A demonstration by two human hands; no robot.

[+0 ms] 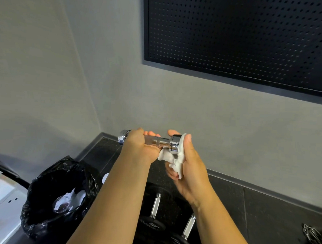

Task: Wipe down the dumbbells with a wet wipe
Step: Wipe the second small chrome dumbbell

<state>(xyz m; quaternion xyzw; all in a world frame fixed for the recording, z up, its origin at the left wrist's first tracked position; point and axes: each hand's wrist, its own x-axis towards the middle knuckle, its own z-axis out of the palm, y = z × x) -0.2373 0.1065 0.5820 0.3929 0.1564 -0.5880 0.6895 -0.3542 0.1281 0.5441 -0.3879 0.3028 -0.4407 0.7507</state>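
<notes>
Chrome dumbbell (156, 140) held up in front of me, level, well above the floor (263, 213), against the grey wall (193, 108).

My left hand (137, 148): grip closed around the knurled handle, fingers curled over the top. Left chrome end sticks out past the hand.

My right hand (189, 163): grip closed on a white wet wipe (175, 157), which is pressed over the right chrome end; thumb on the far side of that head, palm cupping it. Wipe is bunched, loose folds hanging below the head and touching the left hand's heel.

Below on the dark floor: two black dumbbells (157, 213) with silver handles, side by side, partly hidden by my forearms.

Lower left: bin with black liner (49, 200), white crumpled material inside.

Upper right: black perforated panel (241, 37) on the wall.
</notes>
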